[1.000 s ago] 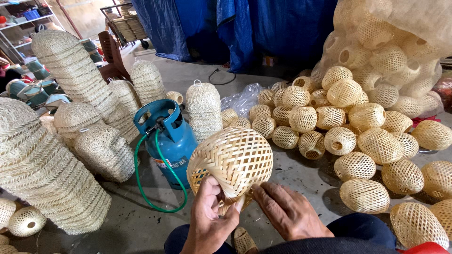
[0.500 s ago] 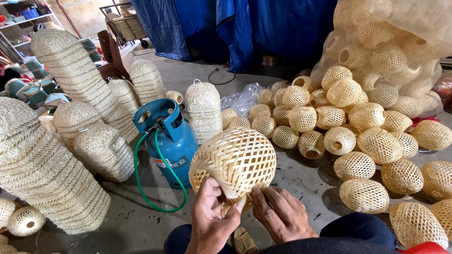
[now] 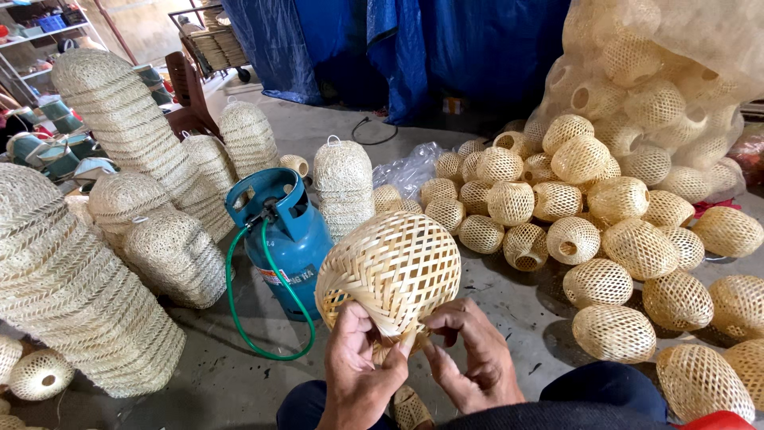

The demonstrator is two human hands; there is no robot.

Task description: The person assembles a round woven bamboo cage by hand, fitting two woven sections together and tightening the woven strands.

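Both hands grip a woven bamboo ball (image 3: 394, 271) near centre: left hand (image 3: 358, 370) pinches its lower rim, right hand (image 3: 469, 354) fingers the edge; steady support keeps weaving tidy beside the gas cylinder (image 3: 282, 231).

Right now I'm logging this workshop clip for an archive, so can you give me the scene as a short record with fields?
Setting: concrete workshop floor, blue tarpaulin behind.
Left hand: grips the lower rim of a round, open-weave bamboo shade.
Right hand: fingers at the same rim, beside the left hand.
Left of the shade: blue gas cylinder with green hose.
Far left: tall stacks of pale woven shades.
Right: pile of small round bamboo shades, more bagged in clear plastic.
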